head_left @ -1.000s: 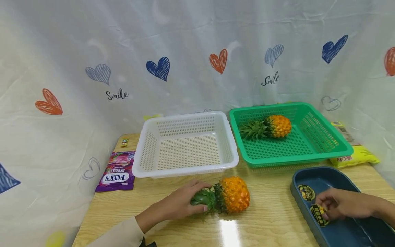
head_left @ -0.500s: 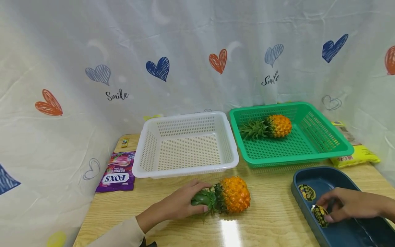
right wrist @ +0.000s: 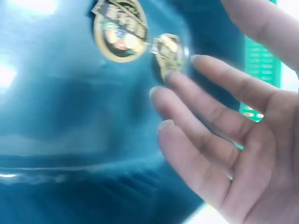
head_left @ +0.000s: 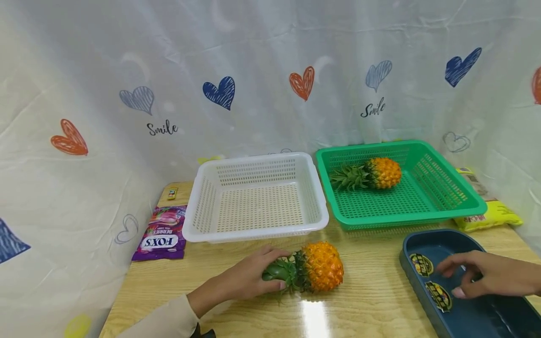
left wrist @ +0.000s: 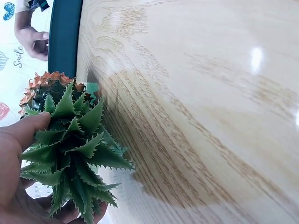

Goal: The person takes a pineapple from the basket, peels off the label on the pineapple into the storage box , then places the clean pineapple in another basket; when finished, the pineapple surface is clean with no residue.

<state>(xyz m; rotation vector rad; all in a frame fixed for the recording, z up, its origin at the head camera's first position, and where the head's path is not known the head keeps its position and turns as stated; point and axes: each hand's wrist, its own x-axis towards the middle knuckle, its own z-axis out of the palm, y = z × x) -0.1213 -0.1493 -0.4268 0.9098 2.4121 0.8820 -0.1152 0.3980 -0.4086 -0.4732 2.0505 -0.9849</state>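
Observation:
My left hand [head_left: 253,277] grips the green leafy crown of an orange pineapple [head_left: 323,267] that lies on its side on the table. In the left wrist view the thumb is pressed against the spiky leaves [left wrist: 70,144] and the other fingers curl underneath. Over the dark blue tray [head_left: 412,286] at the right, my right hand [head_left: 482,274] has its fingers spread and holds nothing. Two black and gold round labels lie inside along the tray's left side, a near one [head_left: 439,296] beside the thumb tip and a far one [head_left: 421,265] left of the fingertips.
Behind stand a white basket [head_left: 253,230] and a green basket [head_left: 405,218] with a second pineapple [head_left: 383,172] in it. A purple candy bag [head_left: 162,234] and a small yellow packet [head_left: 171,194] lie at the left, a yellow bag [head_left: 490,216] at the right. A curtain hangs behind.
My right hand has let go of the near label, drawn back a little and spread its fingers. That label now lies flat in the tray. My left hand and the pineapple stay put.

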